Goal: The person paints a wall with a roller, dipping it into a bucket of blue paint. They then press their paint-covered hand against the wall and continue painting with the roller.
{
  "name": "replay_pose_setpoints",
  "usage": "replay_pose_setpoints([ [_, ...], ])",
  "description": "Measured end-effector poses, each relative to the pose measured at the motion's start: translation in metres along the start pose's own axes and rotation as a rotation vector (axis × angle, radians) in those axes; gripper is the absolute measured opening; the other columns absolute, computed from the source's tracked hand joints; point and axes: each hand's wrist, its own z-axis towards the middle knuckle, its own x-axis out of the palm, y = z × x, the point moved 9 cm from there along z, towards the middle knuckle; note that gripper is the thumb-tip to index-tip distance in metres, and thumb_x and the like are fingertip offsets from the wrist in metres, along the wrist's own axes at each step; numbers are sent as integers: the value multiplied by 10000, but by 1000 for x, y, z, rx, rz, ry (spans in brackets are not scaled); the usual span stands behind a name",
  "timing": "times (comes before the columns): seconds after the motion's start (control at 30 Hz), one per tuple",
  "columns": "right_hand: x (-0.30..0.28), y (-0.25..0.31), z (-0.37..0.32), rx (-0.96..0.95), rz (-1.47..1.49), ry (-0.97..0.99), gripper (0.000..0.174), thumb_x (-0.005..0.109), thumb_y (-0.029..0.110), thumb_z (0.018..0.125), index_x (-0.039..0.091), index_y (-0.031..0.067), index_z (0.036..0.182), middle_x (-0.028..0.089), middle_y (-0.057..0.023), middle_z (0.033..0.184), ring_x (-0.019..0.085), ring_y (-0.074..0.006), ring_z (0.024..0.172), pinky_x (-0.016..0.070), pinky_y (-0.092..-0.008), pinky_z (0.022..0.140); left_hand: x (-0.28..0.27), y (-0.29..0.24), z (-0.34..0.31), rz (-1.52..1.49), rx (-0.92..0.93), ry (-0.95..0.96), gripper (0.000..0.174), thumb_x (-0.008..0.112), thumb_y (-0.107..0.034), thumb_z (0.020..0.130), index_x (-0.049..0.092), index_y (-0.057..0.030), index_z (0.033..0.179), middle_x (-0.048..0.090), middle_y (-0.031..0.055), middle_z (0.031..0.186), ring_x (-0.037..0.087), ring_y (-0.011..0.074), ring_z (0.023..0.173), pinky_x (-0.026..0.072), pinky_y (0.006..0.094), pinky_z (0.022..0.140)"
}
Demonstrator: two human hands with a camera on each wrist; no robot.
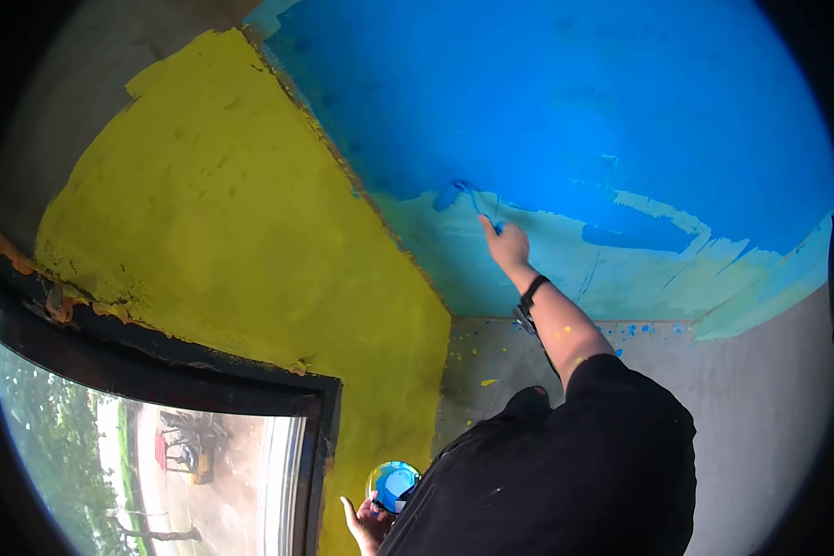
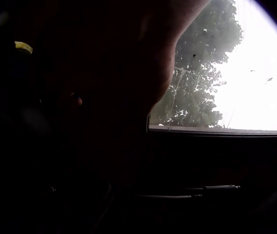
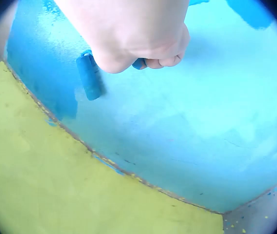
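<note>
My right hand (image 1: 507,244) grips the blue handle of a small paint roller (image 1: 448,195). In the right wrist view the blue-coated roller sleeve (image 3: 89,78) lies against the wall, just past the knuckles, on the border between dark blue and paler paint. Fingers of that hand (image 3: 133,34) curl round the handle, most of which they hide. Low in the head view, my left hand (image 1: 369,526) holds a round paint container (image 1: 394,484) with blue paint inside, close to the body. Its thumb sticks out to the side. The left wrist view is mostly dark.
A blue wall (image 1: 565,102) has pale turquoise below its ragged paint edge. It meets a yellow wall (image 1: 213,204) at a rough corner line. Below the yellow stands a dark-framed window (image 1: 204,389). Paint drops speckle the grey floor (image 1: 500,361).
</note>
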Motion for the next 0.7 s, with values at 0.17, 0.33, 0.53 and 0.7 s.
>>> replay_pose_setpoints([
  [0.17, -17, -93, -39, 254, -3, 40, 777, 523, 716, 935, 606, 23, 594, 635, -210, 637, 643, -429, 671, 511, -530, 652, 24, 6, 17, -46, 13, -12, 803, 484, -807, 899, 622, -28, 1035, 554, -15, 704, 436, 89, 545, 346, 211, 528],
  [0.33, 19, -72, -34, 262, 142, 17, 779, 536, 715, 932, 594, 17, 592, 607, -241, 621, 635, -432, 645, 471, -534, 609, 48, 7, 5, 7, 58, -10, 798, 481, -810, 898, 626, -36, 1029, 554, -23, 691, 425, 78, 529, 346, 198, 528],
  [0.53, 31, 64, 1, 137, 204, 199, 758, 473, 708, 960, 691, 9, 765, 688, -255, 824, 675, -442, 808, 521, -539, 712, 75, 19, 18, -43, 21, 47, 788, 500, -812, 887, 635, -41, 977, 556, -26, 697, 411, 81, 531, 334, 204, 528],
  [0.7, -44, 1, 23, -22, 41, 144, 774, 525, 745, 913, 664, 35, 638, 656, -211, 669, 669, -402, 698, 514, -511, 652, 91, 25, 22, 14, -16, 112, 779, 500, -808, 890, 634, -44, 958, 540, -15, 704, 439, 103, 566, 347, 233, 542],
])
